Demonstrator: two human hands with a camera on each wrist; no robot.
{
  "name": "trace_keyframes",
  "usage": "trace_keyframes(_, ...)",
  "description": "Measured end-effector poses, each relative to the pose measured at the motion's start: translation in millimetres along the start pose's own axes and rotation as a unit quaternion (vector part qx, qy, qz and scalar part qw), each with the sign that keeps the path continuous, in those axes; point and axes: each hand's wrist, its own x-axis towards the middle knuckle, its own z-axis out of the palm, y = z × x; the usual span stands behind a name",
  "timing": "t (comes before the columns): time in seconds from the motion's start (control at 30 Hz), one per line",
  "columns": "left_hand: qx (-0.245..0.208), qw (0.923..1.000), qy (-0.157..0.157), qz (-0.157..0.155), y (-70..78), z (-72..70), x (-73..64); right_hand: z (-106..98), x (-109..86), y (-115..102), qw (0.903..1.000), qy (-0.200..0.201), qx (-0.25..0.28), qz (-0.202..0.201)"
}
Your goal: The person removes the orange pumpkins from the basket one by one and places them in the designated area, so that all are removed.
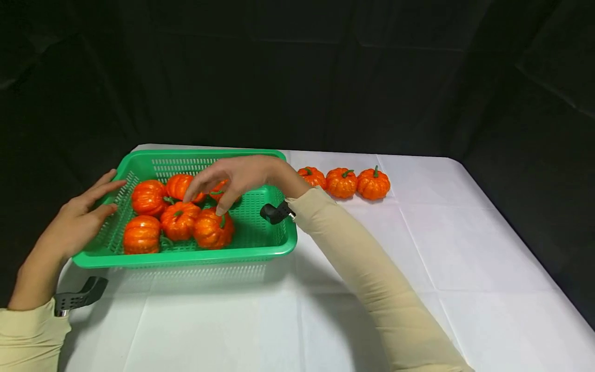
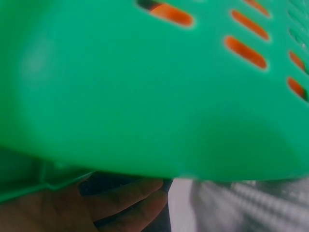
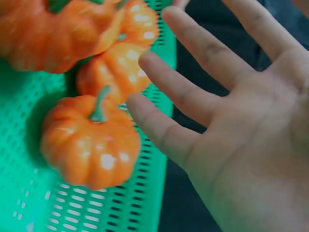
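Over the green plastic basket (image 1: 186, 254) hovers my right hand (image 1: 241, 178), its fingers spread and holding nothing. Beneath its thumb in the head view lies a small orange pumpkin (image 1: 214, 230) with a green stem. The right wrist view shows the open palm (image 3: 251, 130) beside another pumpkin (image 3: 91, 145) in the basket. Several similar pumpkins (image 1: 147, 197) crowd the basket's left and middle. My left hand (image 1: 76, 222) rests at the basket's left rim, fingers extended over it. In the left wrist view the green basket wall (image 2: 145, 96) fills most of the frame.
Three more orange pumpkins (image 1: 341, 183) stand in a row on the white-covered table (image 1: 465, 243), right of the basket. Black cloth (image 1: 297, 77) hangs behind the table and along its sides.
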Motion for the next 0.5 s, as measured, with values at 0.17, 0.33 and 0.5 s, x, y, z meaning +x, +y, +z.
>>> trace_keyframes(0.17, -0.011, 0.9997, -0.009, 0.017, 0.4, -0.3, 0.5, 2, 7.2, 18, 0.9988, -0.039, 0.026, 0.013)
trace_keyframes(0.33, -0.013, 0.9995, -0.012, 0.026, 1.4, 0.6, 1.3, 5, 6.7, 34, 0.9963, -0.060, 0.051, 0.035)
trace_keyframes(0.5, -0.008, 0.9999, -0.006, 0.013, 2.4, 2.2, 2.1, 7, 1.3, 42, 0.9935, -0.063, 0.081, 0.049)
